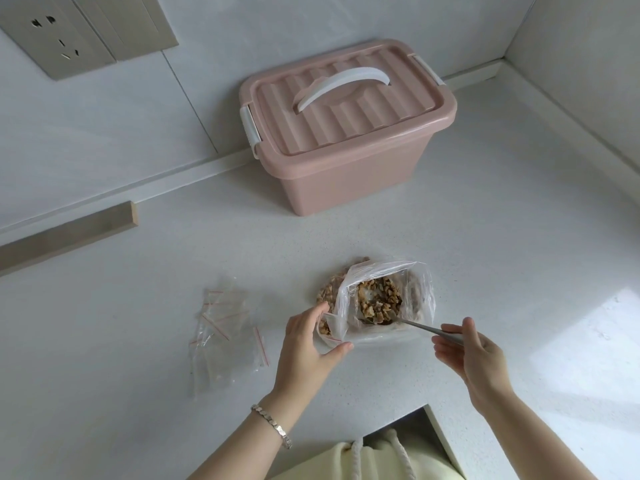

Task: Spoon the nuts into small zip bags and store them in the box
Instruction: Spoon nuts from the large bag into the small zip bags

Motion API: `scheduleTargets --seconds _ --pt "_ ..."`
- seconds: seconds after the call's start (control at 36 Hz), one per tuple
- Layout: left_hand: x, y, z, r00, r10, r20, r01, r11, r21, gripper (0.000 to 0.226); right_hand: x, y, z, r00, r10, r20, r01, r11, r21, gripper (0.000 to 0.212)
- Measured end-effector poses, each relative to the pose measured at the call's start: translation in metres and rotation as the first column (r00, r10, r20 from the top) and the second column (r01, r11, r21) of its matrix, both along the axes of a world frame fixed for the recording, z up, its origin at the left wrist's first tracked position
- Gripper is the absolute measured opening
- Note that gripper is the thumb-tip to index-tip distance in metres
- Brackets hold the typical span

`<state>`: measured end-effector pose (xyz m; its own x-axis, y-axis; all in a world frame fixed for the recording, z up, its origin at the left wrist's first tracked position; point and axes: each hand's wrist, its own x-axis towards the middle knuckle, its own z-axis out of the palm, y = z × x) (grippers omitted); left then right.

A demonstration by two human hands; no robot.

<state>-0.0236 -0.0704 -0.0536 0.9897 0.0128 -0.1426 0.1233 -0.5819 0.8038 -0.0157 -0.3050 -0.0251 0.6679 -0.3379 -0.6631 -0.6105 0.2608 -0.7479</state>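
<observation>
A large clear bag of nuts (379,299) lies open on the white counter (485,237). My right hand (467,351) pinches the handle of a metal spoon (419,325), whose bowl is down among the nuts in the big bag. My left hand (308,341) holds a small zip bag (327,329) with a red strip, upright against the big bag's left side, a few nuts inside it. A pile of empty small zip bags (221,327) lies to the left. The pink storage box (346,129), lid shut with a white handle, stands at the back.
The wall with a socket plate (69,32) runs behind the box. A wooden strip (65,233) lies at the left along the wall. The counter's front edge has a notch (419,424) just below my hands, with cream clothing showing there.
</observation>
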Motion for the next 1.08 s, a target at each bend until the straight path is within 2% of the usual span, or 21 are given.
scheduleTargets --seconds 0.22,0.44,0.67,0.78,0.83,0.89,0.92,0.97,1.03,1.08 --pt "0.000 -0.002 0.001 1.000 -0.019 0.008 0.019 0.999 0.034 0.069 0.008 -0.008 0.023 0.994 0.067 0.084 -0.058 0.992 -0.108 0.039" --pt "0.002 -0.002 0.003 1.000 -0.018 -0.003 0.019 0.999 0.036 0.069 0.022 0.002 0.047 0.967 0.219 0.128 -0.202 0.970 -0.136 0.042" --pt "0.006 -0.005 0.006 0.999 -0.039 0.024 0.037 0.998 0.055 0.067 0.031 0.028 0.063 0.910 0.374 0.178 -0.320 0.908 -0.271 0.042" --pt "0.006 -0.007 0.008 0.999 -0.040 0.024 0.038 0.997 0.067 0.068 0.030 0.048 0.071 0.817 0.543 0.193 -0.406 0.781 -0.475 0.036" --pt "0.006 -0.007 0.008 0.999 -0.040 0.027 0.038 0.997 0.071 0.068 0.026 0.058 0.074 0.734 0.654 0.185 -0.441 0.665 -0.603 0.037" --pt "0.007 -0.007 0.006 0.999 -0.033 0.030 0.030 0.996 0.079 0.068 0.022 0.065 0.074 0.624 0.762 0.175 -0.432 0.522 -0.735 0.051" --pt "0.007 -0.007 0.006 0.999 -0.029 0.031 0.026 0.996 0.086 0.068 0.021 0.068 0.072 0.563 0.810 0.166 -0.406 0.446 -0.798 0.060" --pt "0.007 -0.007 0.004 0.999 -0.017 0.036 0.014 0.995 0.098 0.069 0.018 0.072 0.068 0.461 0.872 0.164 -0.297 0.326 -0.897 0.064" --pt "0.006 -0.007 0.003 0.999 0.007 0.040 -0.011 0.994 0.105 0.069 0.016 0.074 0.071 0.414 0.893 0.174 -0.201 0.276 -0.940 0.060" --pt "0.004 -0.005 0.003 0.999 0.028 0.044 -0.032 0.995 0.100 0.067 0.014 0.073 0.075 0.397 0.895 0.203 -0.165 0.287 -0.943 0.053"
